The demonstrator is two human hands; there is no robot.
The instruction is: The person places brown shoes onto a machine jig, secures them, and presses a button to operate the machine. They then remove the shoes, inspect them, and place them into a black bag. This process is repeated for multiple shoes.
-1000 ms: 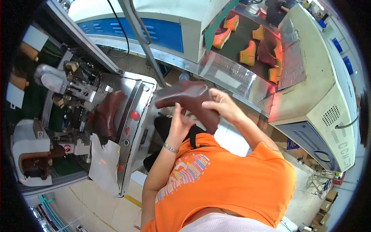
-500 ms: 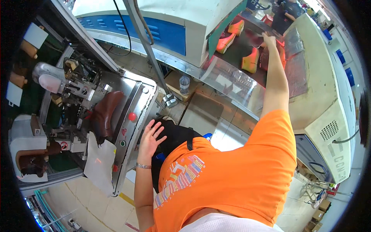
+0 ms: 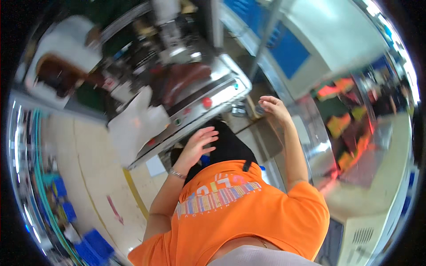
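Observation:
My left hand (image 3: 200, 146) is open, its fingers loosely spread, close to the front edge of the machine bench (image 3: 195, 116). On that bench, beyond the hand, lies a brown leather boot-shaped piece (image 3: 185, 80). My right hand (image 3: 274, 108) is raised in the middle right with fingers loosely bent, and I see nothing held in it. Just past its fingertips a clear bottle (image 3: 260, 109) shows in part. Over at the right, several boots (image 3: 339, 125) lie in reddish light on the conveyor of the oven-like machine. Motion blurs the picture.
A white sheet (image 3: 137, 126) hangs over the bench's near left corner. A red button (image 3: 207, 103) sits on the bench's front edge. The white and blue machine housing (image 3: 288, 53) stands at the far right, with a slanted metal post (image 3: 265, 37) before it. Blue bins (image 3: 94, 248) sit lower left.
My right hand has left the boots on the conveyor and come back toward my body. The view has turned left, so the bench is now more central. My left hand stays by the bench.

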